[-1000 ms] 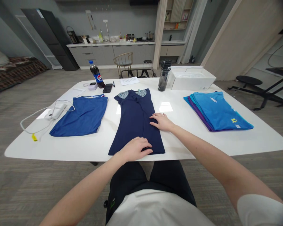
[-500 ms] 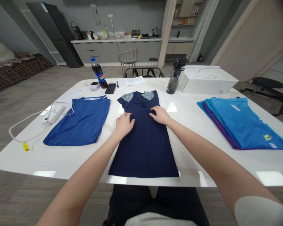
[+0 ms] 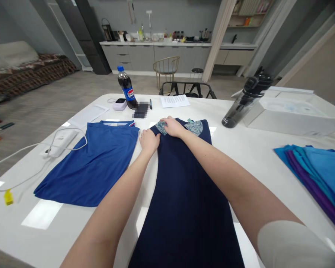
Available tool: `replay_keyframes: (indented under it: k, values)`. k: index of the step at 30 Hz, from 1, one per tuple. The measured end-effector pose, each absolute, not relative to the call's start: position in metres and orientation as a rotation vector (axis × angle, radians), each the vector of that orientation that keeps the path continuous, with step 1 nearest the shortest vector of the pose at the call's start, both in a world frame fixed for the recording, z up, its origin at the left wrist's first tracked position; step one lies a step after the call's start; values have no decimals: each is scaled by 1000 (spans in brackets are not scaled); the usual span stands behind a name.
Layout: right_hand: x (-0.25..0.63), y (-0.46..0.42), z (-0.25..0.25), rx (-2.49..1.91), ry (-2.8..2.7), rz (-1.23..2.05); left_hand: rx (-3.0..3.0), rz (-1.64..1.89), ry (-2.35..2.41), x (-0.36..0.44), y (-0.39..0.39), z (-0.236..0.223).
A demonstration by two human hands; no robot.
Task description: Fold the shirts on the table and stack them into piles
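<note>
A navy short-sleeved shirt [image 3: 184, 186], folded narrow, lies lengthwise in front of me, its patterned shoulder patches [image 3: 194, 128] at the far end. My left hand [image 3: 150, 141] is at its left sleeve, fingers curled over the fabric and thumb against the edge. Just right of it, my right hand [image 3: 171, 126] reaches across to the left shoulder patch, with its fingers bent onto the cloth. Fingertips of both hands are partly hidden. A blue shirt [image 3: 97, 160] lies folded to the left, close by my left hand.
A stack of blue and purple shirts [image 3: 321, 175] sits at the right. Toward the back stand a cola bottle [image 3: 127, 89], a tilted-looking black water bottle [image 3: 245, 98] and a white box [image 3: 290, 115]. Printed paper [image 3: 175, 101] lies there too. A white corded device [image 3: 61, 142] is at left.
Both hands have moved to the navy shirt's far left corner; my right hand crossed over from the right side. The left sleeve sticks out less. The view has moved closer.
</note>
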State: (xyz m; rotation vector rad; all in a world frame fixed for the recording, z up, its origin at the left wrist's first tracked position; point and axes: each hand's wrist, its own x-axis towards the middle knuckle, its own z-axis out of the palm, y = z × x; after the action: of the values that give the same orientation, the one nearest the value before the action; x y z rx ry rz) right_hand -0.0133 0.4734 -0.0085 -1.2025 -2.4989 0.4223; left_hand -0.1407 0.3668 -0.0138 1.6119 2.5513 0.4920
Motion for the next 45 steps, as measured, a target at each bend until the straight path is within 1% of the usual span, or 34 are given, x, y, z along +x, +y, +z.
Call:
replay_keyframes:
  k: [3, 6, 11, 14, 20, 24, 27, 29, 32, 35, 39, 45]
  values:
    - [-37, 492, -7, -1145, -2699, 381, 1612, 585, 2443, -143, 370, -20]
    - [-49, 500, -6, -1080, -2814, 391, 1629, 750, 2289, -143, 368, -26]
    - [-49, 503, -8, -955, -2802, 442, 1642, 970, 2153, -135, 360, -28]
    - [-34, 503, -8, -892, -2686, 486, 1655, 1036, 2148, -127, 350, -23]
    - [20, 498, 7, -986, -2264, 624, 1591, 697, 2173, -118, 326, -10]
    - [65, 499, 17, -979, -2134, 626, 1796, 741, 2157, -92, 322, 12]
    - [105, 504, 18, -968, -2038, 599, 2000, 756, 2078, -50, 325, 30]
    - [133, 506, 12, -1041, -1978, 556, 2069, 718, 2020, -19, 328, 36]
    - [169, 503, -4, -1267, -1965, 523, 2078, 544, 1990, 17, 329, 30]
    - [189, 492, -22, -1467, -1949, 529, 2082, 369, 1989, 30, 324, 13]
    - [193, 476, -33, -1622, -1831, 470, 2140, 339, 1980, 27, 311, -1]
    - [189, 454, -31, -1761, -1890, 503, 2087, 221, 1992, 23, 290, 5]
